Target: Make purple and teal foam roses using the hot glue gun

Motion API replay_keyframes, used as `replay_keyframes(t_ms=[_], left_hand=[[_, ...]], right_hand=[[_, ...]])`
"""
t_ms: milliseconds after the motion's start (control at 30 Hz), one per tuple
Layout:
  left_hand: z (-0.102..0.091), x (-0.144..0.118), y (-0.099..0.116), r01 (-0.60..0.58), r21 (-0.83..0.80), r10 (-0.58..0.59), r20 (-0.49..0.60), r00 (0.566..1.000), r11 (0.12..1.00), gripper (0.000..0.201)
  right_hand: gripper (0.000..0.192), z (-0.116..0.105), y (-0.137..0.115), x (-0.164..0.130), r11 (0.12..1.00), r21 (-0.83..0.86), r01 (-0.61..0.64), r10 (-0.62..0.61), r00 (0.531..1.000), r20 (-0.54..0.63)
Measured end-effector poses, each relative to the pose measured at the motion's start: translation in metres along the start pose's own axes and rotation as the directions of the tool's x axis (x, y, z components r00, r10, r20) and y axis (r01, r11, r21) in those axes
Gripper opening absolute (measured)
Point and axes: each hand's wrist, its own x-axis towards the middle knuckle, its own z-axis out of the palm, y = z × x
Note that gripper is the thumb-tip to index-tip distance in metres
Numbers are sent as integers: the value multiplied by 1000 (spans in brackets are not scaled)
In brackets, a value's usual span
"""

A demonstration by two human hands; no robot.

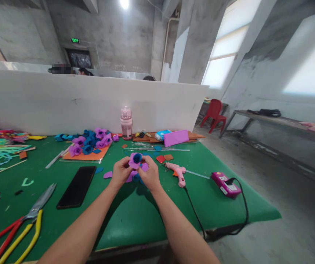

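One purple-and-blue flower [134,161] is at risk, as judged: pressing too hard could crease its purple petals or loosen its blue centre. It sits between your left hand [121,171] and right hand [150,173], the fingertips of both pinched on it. Loose petal pieces [131,177] lie below them, the glue gun [177,171] right of your right hand, the phone [76,187] left of your left.

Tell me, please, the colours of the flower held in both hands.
The flower is purple outside and dark blue inside; the head view shows it.
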Motion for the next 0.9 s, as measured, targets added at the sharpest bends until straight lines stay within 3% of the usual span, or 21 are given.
replay_keyframes(t_ms=[267,500,667,900], left_hand=[[3,-1,6,56,-112,-50,63,997,992,12],[-1,2,4,24,-33,-24,8,1000,999,20],[-4,2,3,15,44,-14,-25,1000,999,13],[-8,3,7,121,54,-118,-63,991,991,19]], right_hand=[[13,0,3,0,1000,-13,14,-14,1000,5],[31,-6,-2,3,999,38,31,-33,999,35],[29,-8,0,1,997,64,48,-52,997,60],[14,-8,15,3,994,-14,-113,112,993,-38]])
